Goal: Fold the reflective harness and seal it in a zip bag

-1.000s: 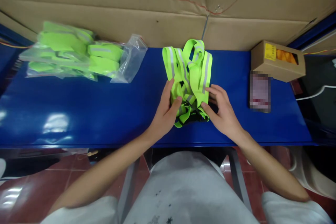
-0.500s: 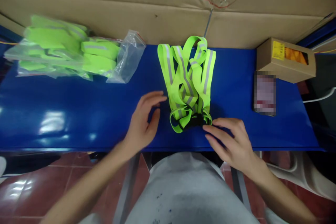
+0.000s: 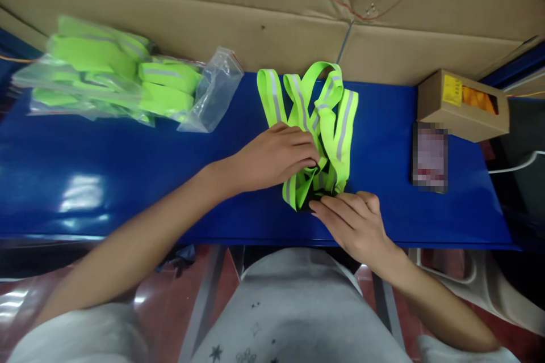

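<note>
A bundle of neon-yellow reflective straps (image 3: 344, 125), like a reflective vest, lies in loops on the blue table. Grey stripes run along its bands. My left hand (image 3: 281, 153) reaches across its middle from the left, fingers curled round a band and the fingertips partly hidden. Lower down, my right hand (image 3: 355, 218) has its fingers closed on a black part (image 3: 304, 204) at the near end of the straps. That black part is mostly covered, so I cannot tell whether it is elastic or a buckle.
Clear plastic bags of folded neon-yellow straps (image 3: 97, 57) are piled at the back left, beside a clear plastic bag (image 3: 217, 91). A cardboard box (image 3: 455, 119) with orange contents stands at the right, behind a blurred-out flat object (image 3: 430, 156). Cardboard (image 3: 191, 22) lines the table's back.
My left hand has moved right, from beside the straps onto them, and closed on a band. My right hand has shifted slightly left along the black part. The view has tilted a little.
</note>
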`<state>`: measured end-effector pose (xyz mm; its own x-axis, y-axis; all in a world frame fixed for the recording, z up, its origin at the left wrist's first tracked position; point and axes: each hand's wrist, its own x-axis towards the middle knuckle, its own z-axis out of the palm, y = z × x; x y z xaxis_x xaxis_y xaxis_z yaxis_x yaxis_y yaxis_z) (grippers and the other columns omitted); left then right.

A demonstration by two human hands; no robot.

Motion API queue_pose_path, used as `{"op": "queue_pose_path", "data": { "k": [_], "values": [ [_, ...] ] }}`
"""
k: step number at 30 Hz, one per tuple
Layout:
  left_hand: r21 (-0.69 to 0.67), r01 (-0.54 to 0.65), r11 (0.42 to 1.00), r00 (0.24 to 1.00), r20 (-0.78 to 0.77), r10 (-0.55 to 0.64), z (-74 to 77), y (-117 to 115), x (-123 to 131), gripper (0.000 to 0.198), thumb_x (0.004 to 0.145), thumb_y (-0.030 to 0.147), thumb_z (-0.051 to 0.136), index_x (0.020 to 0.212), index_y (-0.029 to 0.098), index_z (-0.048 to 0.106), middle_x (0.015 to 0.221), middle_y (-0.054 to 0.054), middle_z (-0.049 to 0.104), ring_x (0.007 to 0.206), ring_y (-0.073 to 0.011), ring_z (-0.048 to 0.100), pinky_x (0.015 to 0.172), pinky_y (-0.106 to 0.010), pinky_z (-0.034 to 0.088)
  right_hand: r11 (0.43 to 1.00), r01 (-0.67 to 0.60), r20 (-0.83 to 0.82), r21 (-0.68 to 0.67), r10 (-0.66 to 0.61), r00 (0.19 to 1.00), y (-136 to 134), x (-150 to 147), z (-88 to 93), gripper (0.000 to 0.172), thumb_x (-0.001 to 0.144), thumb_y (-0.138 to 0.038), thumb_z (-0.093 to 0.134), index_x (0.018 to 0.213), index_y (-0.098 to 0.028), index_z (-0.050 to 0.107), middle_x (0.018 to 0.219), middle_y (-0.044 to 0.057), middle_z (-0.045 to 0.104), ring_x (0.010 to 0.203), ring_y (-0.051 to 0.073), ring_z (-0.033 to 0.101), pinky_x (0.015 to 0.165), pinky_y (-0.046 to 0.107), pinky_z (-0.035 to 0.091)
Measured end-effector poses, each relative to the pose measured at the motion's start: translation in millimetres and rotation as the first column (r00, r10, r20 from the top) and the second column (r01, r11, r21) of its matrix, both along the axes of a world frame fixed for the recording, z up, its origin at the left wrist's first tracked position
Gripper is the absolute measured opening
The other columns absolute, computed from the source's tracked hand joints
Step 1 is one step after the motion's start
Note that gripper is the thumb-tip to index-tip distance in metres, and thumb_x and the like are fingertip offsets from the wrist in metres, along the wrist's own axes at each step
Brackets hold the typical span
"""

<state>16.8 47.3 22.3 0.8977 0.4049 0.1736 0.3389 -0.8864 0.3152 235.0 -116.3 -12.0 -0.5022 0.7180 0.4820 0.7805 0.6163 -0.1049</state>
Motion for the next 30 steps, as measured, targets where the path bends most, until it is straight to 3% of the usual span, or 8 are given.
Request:
{"op": "queue_pose_path", "data": {
  "k": [5, 8, 12, 16, 20, 23, 26, 30],
  "values": [
    [0.167, -0.116, 0.979, 0.993, 0.05, 0.109, -15.9, -2, 9, 0.035, 0.113, 0.033, 0.04, 0.108, 0.022, 0.072, 0.107, -0.005, 0.074, 0.101, -0.0221, 0.069, 0.088, -0.039, 0.045, 0.999, -0.035, -0.032, -0.04, 0.034, 0.999, 7, 1, -1.5, 0.029, 0.102, -0.016, 0.068, 0.13, -0.025, 0.07, 0.116, 0.001, 0.081, 0.101, 0.022, 0.069, 0.083, 0.041, 0.049],
    [0.182, -0.161, 0.97, 0.983, 0.117, 0.141, -19.7, -12, 8, 0.031, 0.112, 0.032, 0.043, 0.108, 0.023, 0.072, 0.11, -0.006, 0.073, 0.106, -0.0237, 0.068, 0.092, -0.041, 0.048, 0.995, -0.076, -0.099, -0.065, 0.069, 0.993, 11, 1, -1.5, 0.028, 0.102, -0.015, 0.068, 0.129, -0.022, 0.071, 0.113, 0.004, 0.081, 0.101, 0.022, 0.069, 0.086, 0.041, 0.054],
    [-0.014, -0.287, 0.958, 0.909, 0.311, 0.277, -18.1, -34, -12, 0.022, 0.109, 0.033, 0.051, 0.121, 0.028, 0.068, 0.136, -0.009, 0.063, 0.127, -0.0256, 0.061, 0.107, -0.046, 0.052, 0.988, -0.115, -0.099, -0.105, 0.105, 0.99, 10, 5, -3.2, 0.028, 0.101, -0.013, 0.067, 0.128, -0.017, 0.072, 0.115, 0.008, 0.079, 0.105, 0.023, 0.068, 0.091, 0.041, 0.058],
    [-0.315, -0.478, 0.82, 0.722, 0.391, 0.571, -25.7, -55, -33, 0.028, 0.108, 0.032, 0.053, 0.134, 0.028, 0.061, 0.143, -0.01, 0.055, 0.137, -0.0255, 0.057, 0.109, -0.044, 0.058, 0.984, -0.145, -0.066, -0.103, 0.139, 0.988, 6, 8, -4.4, 0.029, 0.101, -0.011, 0.066, 0.13, -0.014, 0.072, 0.117, 0.009, 0.078, 0.11, 0.024, 0.067, 0.095, 0.042, 0.059],
    [-0.704, -0.318, 0.635, 0.645, 0.33, 0.689, -41.2, -65, -30, 0.034, 0.108, 0.038, 0.054, 0.141, 0.028, 0.053, 0.147, -0.01, 0.057, 0.142, -0.0229, 0.058, 0.111, -0.04, 0.06, 0.979, -0.188, -0.068, -0.084, 0.183, 0.981, 5, 8, -2.2, 0.029, 0.1, -0.008, 0.067, 0.128, -0.01, 0.071, 0.118, 0.011, 0.078, 0.11, 0.025, 0.068, 0.099, 0.041, 0.059],
    [-0.856, -0.141, 0.498, 0.642, 0.304, 0.704, -47.2, -64, -19, 0.035, 0.106, 0.038, 0.057, 0.139, 0.026, 0.052, 0.145, -0.01, 0.062, 0.142, -0.0226, 0.06, 0.114, -0.039, 0.058, 0.976, -0.203, -0.07, -0.078, 0.198, 0.978, 2, 8, -2.8, 0.029, 0.1, -0.007, 0.067, 0.128, -0.01, 0.07, 0.117, 0.012, 0.077, 0.111, 0.025, 0.069, 0.1, 0.042, 0.06],
    [-0.88, -0.084, 0.467, 0.627, 0.318, 0.711, -49.6, -57, -12, 0.036, 0.103, 0.037, 0.062, 0.137, 0.025, 0.054, 0.147, -0.009, 0.061, 0.139, -0.0225, 0.061, 0.111, -0.037, 0.059, 0.976, -0.207, -0.141, -0.062, 0.197, 0.97, -3, 10, -10.2, 0.034, 0.098, -0.007, 0.07, 0.132, -0.012, 0.068, 0.119, 0.012, 0.076, 0.117, 0.026, 0.07, 0.106, 0.043, 0.061],
    [-0.849, -0.121, 0.515, 0.623, 0.338, 0.705, -55.1, -48, -12, 0.033, 0.102, 0.033, 0.063, 0.134, 0.025, 0.056, 0.143, -0.009, 0.063, 0.134, -0.0219, 0.064, 0.106, -0.036, 0.06, 0.971, -0.164, -0.309, -0.172, 0.105, 0.945, -10, 14, -25.2, 0.043, 0.1, -0.014, 0.069, 0.141, -0.026, 0.064, 0.127, 0.006, 0.074, 0.129, 0.023, 0.069, 0.11, 0.039, 0.062]
  ]
}}
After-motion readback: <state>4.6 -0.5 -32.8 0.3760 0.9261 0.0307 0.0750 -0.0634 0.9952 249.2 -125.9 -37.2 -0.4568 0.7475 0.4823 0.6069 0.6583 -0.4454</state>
